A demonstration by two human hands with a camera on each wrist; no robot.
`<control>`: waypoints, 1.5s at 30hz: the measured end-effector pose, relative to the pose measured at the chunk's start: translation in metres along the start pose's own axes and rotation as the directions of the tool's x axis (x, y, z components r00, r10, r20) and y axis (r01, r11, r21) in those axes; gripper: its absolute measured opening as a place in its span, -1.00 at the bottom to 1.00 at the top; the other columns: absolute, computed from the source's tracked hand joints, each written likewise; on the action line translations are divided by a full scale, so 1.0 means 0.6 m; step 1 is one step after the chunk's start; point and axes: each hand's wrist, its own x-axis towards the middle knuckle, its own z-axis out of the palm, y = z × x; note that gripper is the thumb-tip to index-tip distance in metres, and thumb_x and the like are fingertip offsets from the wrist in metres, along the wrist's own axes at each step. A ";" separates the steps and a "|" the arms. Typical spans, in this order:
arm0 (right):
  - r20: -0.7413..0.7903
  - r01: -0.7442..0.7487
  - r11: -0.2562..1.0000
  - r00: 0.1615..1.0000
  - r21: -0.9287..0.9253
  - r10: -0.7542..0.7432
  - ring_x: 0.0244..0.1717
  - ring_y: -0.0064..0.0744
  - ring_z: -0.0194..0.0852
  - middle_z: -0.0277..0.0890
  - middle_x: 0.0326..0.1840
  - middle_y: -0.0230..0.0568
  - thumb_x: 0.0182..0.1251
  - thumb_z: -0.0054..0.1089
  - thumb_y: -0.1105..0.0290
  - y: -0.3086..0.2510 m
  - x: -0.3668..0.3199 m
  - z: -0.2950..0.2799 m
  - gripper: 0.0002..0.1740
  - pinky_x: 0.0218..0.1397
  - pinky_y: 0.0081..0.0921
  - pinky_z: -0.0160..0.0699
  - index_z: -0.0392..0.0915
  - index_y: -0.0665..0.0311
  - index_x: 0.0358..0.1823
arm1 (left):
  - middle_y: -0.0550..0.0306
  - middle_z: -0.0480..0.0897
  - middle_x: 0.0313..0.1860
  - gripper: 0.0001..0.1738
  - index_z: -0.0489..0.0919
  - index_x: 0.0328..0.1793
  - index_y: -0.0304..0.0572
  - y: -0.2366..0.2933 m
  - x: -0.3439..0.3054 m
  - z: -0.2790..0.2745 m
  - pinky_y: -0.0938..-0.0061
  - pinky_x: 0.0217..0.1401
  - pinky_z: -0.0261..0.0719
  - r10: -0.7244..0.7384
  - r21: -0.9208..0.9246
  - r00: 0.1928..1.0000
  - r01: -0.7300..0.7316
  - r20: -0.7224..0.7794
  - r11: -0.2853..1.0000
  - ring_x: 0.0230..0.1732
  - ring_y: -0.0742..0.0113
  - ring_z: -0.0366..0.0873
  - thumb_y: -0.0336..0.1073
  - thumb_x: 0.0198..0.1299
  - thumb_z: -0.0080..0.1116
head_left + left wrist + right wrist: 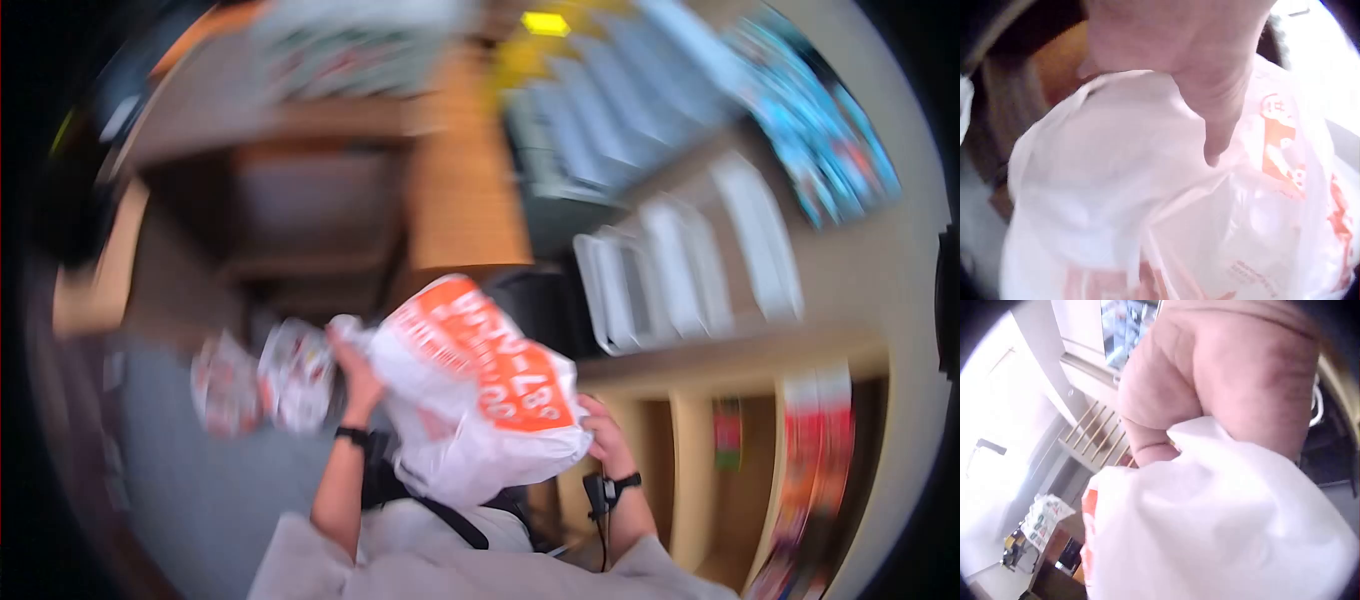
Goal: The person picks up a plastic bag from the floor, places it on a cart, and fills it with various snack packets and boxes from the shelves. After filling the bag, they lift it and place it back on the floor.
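Note:
A white plastic bag (430,410) with an orange printed panel is stretched between both hands in front of the body. My left hand (357,375) grips its left edge. In the left wrist view that hand (1185,50) lays its thumb over the bag (1104,162), and the other fingers are mostly hidden. At the bag's right corner, my right hand (607,435) holds the plastic. Close up in the right wrist view, the right hand (1216,375) pinches a fold of the white bag (1210,512) between thumb and fingers.
Two filled plastic bags (297,375) stand on the grey floor (240,480) at left. A wooden counter (465,190) lies ahead. To the right, a shelf holds white trays or baskets (680,265), with blue packets (825,130) beyond. Lower right are wooden compartments (730,510) with red packages.

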 end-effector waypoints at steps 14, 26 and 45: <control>-0.681 -0.238 0.743 -0.300 -0.625 -0.668 0.12 0.00 0.34 0.45 0.00 0.01 0.16 0.26 0.25 0.290 -0.373 0.005 -0.53 0.22 -0.19 0.30 0.43 0.30 0.06 | 0.17 0.66 -0.33 -0.82 0.63 -0.25 -0.34 0.456 -0.141 -0.014 0.50 -0.31 0.54 0.078 -0.018 -0.134 0.399 0.988 0.917 -0.39 0.46 0.58 -0.38 0.18 0.05; -0.930 0.713 0.608 0.340 0.351 0.139 0.09 -0.11 0.52 0.45 0.15 0.10 0.09 0.37 0.11 0.720 -0.405 -0.012 -0.23 0.04 -0.24 0.56 0.34 0.51 0.22 | 0.05 0.64 -0.10 -0.69 0.52 0.07 -0.38 0.635 -0.558 0.078 0.37 -0.06 0.61 -0.122 0.442 -0.693 0.304 0.710 0.844 -0.15 0.26 0.64 -0.31 0.30 -0.01; -0.517 0.443 0.788 -0.595 0.428 0.615 -0.30 -0.15 0.51 0.52 -0.37 0.01 0.08 0.33 0.25 0.898 -0.636 0.001 -0.63 -0.16 -0.30 0.48 0.47 0.41 -0.26 | -0.15 0.35 0.26 -0.47 0.42 0.21 -0.22 0.467 -0.940 0.337 -0.02 0.38 0.15 0.270 -0.954 -0.915 0.296 -0.299 -0.051 0.29 -0.22 0.24 -0.40 0.03 0.16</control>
